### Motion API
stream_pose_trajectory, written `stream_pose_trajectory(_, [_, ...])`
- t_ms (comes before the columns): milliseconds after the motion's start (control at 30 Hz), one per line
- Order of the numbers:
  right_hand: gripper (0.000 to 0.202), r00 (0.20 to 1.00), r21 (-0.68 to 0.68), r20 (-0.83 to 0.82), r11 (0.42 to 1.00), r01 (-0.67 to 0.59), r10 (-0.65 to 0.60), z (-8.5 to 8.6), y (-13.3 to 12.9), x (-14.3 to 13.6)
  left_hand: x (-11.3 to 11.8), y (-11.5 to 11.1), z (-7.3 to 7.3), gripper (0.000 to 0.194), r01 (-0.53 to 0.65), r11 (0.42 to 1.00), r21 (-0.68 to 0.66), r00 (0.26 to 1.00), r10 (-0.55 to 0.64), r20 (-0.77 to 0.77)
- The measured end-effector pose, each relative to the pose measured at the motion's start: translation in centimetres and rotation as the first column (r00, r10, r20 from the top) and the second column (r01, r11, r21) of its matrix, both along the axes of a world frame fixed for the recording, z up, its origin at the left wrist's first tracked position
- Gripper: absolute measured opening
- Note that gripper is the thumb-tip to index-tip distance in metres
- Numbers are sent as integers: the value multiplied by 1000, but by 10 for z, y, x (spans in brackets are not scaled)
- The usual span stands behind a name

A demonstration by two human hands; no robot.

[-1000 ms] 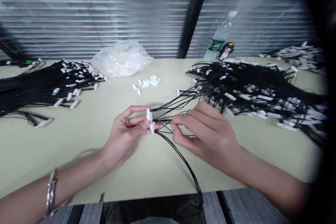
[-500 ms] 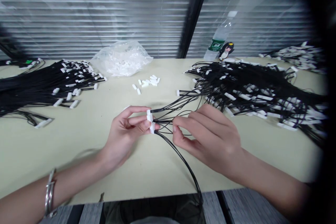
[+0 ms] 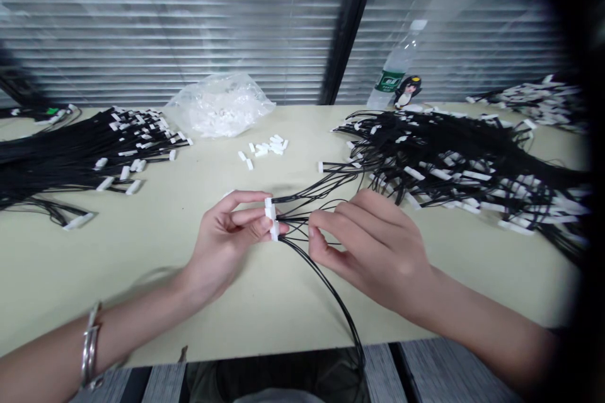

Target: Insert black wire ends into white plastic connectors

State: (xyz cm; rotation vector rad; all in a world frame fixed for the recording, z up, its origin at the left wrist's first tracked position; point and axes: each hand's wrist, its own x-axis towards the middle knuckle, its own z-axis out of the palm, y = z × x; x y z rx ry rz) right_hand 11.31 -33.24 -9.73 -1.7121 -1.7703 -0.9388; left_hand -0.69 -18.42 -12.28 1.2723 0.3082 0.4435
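Between the thumb and fingers of my left hand [image 3: 231, 236] is a white plug connector [image 3: 271, 211], held upright a little above the table. Black wires [image 3: 326, 277] come out of its right side; some run back toward the right-hand pile, others curve down over the table's front edge. My right hand [image 3: 373, 252] is closed, its thumb and forefinger pinched around the middle wires just right of the connector. The pinched wire ends are hidden behind the fingers.
A bundle of black wires with white connectors [image 3: 61, 145] lies at the left, a larger pile [image 3: 454, 145] at the right. Loose white pieces [image 3: 269, 147] and a clear plastic bag [image 3: 220, 104] sit at the back. A water bottle [image 3: 394, 72] stands behind a penguin-like figure [image 3: 407, 92].
My right hand has shifted very slightly left toward the connector, still pinching the wires. My left hand and the connector are almost unmoved.
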Motion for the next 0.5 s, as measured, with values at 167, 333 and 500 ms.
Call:
stream_pose_trajectory(167, [9, 1000, -32, -7, 999, 13, -13, -2, 1, -1, -1, 0, -1, 22, -1, 1000, 21, 1000, 1, 12])
stream_pose_trajectory(333, [3, 998, -93, -57, 996, 0, -6, -5, 2, 0, 1, 0, 0, 25, -9, 999, 46, 1000, 8, 11])
stream_pose_trajectory(500, [2, 990, -99, -141, 995, -21, 6, -9, 3, 1, -1, -1, -1, 25, 14, 998, 66, 1000, -15, 14])
